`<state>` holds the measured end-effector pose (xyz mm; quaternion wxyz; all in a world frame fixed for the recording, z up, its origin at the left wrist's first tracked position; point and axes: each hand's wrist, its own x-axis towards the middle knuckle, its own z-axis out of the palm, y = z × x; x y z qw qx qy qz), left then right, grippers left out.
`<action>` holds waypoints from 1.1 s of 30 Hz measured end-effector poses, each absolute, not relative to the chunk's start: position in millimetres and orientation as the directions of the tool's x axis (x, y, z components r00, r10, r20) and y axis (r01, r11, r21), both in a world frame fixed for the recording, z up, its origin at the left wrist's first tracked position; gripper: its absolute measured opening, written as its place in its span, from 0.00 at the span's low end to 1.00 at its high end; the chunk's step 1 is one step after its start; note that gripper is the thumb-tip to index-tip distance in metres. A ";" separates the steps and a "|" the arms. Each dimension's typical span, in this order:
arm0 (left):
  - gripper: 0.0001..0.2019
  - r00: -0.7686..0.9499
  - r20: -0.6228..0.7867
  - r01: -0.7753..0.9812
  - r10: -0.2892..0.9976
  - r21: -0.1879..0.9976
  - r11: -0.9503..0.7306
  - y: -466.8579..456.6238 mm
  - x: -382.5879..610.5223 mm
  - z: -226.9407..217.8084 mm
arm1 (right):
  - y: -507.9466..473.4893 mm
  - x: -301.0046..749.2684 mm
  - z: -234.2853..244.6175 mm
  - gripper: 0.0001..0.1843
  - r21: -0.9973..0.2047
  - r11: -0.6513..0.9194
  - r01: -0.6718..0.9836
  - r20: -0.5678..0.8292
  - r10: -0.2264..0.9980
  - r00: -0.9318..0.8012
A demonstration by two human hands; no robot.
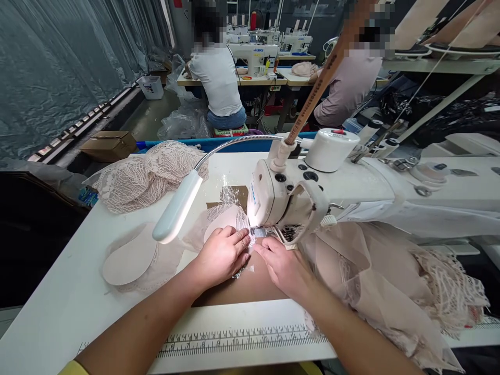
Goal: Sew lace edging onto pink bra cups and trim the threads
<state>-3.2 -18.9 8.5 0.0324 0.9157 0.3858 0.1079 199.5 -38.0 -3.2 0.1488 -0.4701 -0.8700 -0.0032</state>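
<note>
Two hands work at one sewing machine (269, 192) beside one gooseneck lamp (177, 208), with one lace heap (152, 174) at the table's (58, 312) far left and two seated people beyond. The lace-edged piece (221, 221) lies beneath and just ahead of the left hand (224, 255), flat with fingers together; the right hand (283, 263) curls near its edge, whether pinching I cannot tell.

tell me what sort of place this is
Most likely a garment sewing workshop: a white sewing machine, a crumpled pile of beige patterned lace, and a white-shirted person seated near another white sewing machine.
</note>
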 end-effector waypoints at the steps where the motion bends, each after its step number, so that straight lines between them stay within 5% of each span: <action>1: 0.18 0.674 0.173 0.705 0.719 0.143 -0.695 -18.2 -3.2 8.7 | -37.7 198.6 -2.5 0.19 -0.124 0.551 0.825 0.259 0.821 -0.509; 11: 0.16 0.591 0.221 0.773 0.776 0.119 -0.622 -9.0 -1.3 7.9 | -33.6 198.3 -3.4 0.25 -0.110 0.516 0.849 0.221 0.846 -0.486; 18: 0.17 0.507 0.252 0.821 0.825 0.153 -0.551 -1.6 -5.1 4.4 | -34.8 201.8 -5.7 0.23 -0.200 0.553 0.809 0.301 0.820 -0.487; 33: 0.22 0.260 0.193 0.924 0.946 0.235 -0.302 10.0 -24.4 1.9 | -28.7 205.8 -10.8 0.18 -0.159 0.685 0.711 0.379 0.708 -0.597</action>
